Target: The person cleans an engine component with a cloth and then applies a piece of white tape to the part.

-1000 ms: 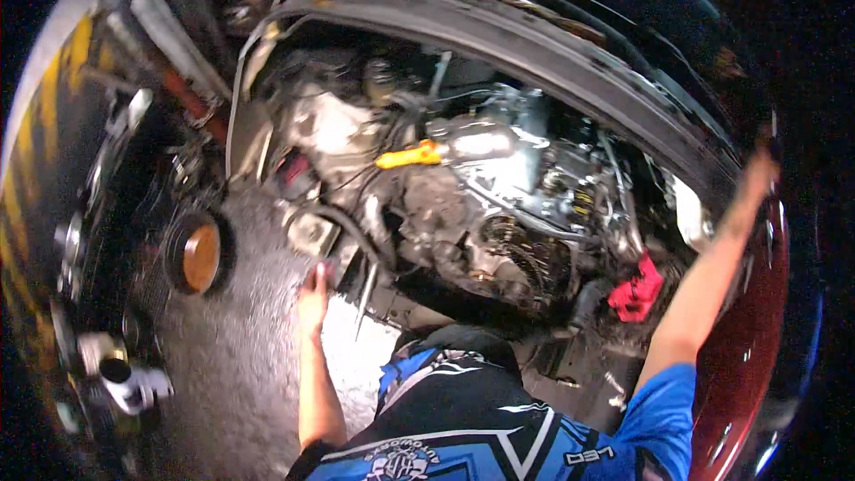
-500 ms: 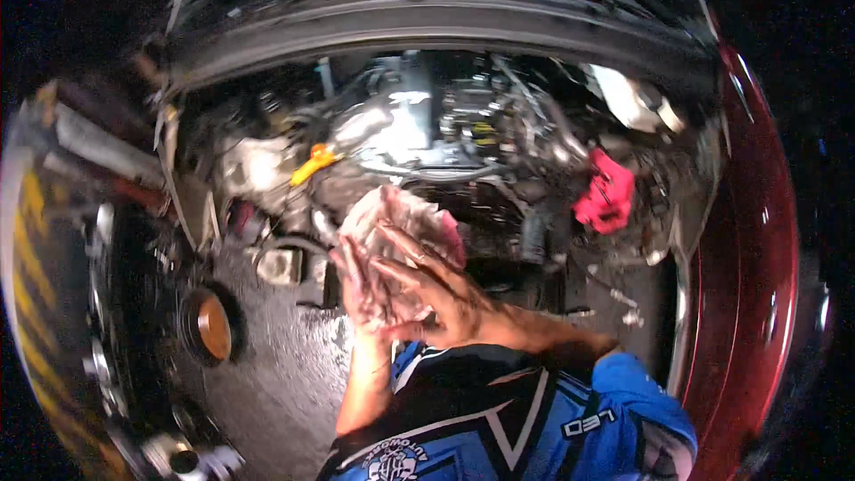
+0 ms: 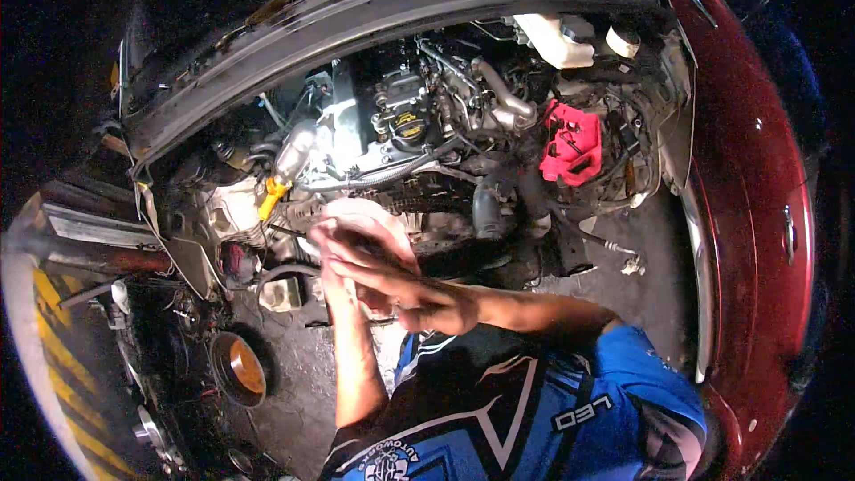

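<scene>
In front of the open engine bay, a pale pink rag [image 3: 378, 219] is pressed between my two hands. My left hand [image 3: 339, 264] lies beneath and behind it, partly hidden by the other hand. Across it slants my right hand [image 3: 405, 292], its fingers laid over the left palm and the cloth. Beyond the hands lies the engine [image 3: 356, 129], with a dark oil filler cap [image 3: 411, 127] on top. A yellow-orange part [image 3: 273, 198] sits at the engine's left side.
A pink-red tray [image 3: 573, 144] rests at the bay's right, holding small dark parts. A dark pan with brown-orange liquid [image 3: 247, 367] stands on the floor at left. The raised hood [image 3: 383, 22] spans the far side; a dark red fender [image 3: 744, 214] borders the right.
The rag, spread wide before, is now more covered by my hands, which have come closer together. My view has tilted and shifted, so the engine bay sits differently in the picture.
</scene>
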`<state>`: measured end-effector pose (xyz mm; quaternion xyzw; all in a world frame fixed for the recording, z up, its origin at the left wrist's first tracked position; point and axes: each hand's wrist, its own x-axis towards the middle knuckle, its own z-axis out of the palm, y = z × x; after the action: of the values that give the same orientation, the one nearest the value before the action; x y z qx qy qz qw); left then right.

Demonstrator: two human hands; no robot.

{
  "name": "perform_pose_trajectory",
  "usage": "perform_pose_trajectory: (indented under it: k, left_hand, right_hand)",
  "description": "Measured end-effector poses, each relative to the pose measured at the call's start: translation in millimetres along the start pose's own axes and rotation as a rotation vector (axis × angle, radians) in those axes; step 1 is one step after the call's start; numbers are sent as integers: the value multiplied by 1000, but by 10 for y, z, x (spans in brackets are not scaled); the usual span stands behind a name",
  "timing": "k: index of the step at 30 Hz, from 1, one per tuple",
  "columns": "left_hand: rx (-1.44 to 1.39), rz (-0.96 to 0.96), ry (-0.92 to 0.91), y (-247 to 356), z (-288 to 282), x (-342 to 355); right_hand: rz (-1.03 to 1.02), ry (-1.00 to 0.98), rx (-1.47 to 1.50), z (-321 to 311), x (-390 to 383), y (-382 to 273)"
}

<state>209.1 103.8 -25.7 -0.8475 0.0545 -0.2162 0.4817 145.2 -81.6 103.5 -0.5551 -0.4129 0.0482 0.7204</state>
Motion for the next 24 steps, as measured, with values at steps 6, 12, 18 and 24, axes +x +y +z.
perform_pose_trajectory:
  k: [6,12,18,24]
  left_hand:
    - [3610,141,794,-924,-1065,134]
    - [3754,348,217,-594,-1253,158]
    - [3329,813,541,-782,-989,278]
    - [3345,341,416,-396,-1245,-170]
  right_hand:
    - [399,502,-1006,58,-206,141]
    - [45,395,-752,43,-239,386]
    - [28,68,-858,-162,-299,144]
    - [-29,729,-626,-65,-92,137]
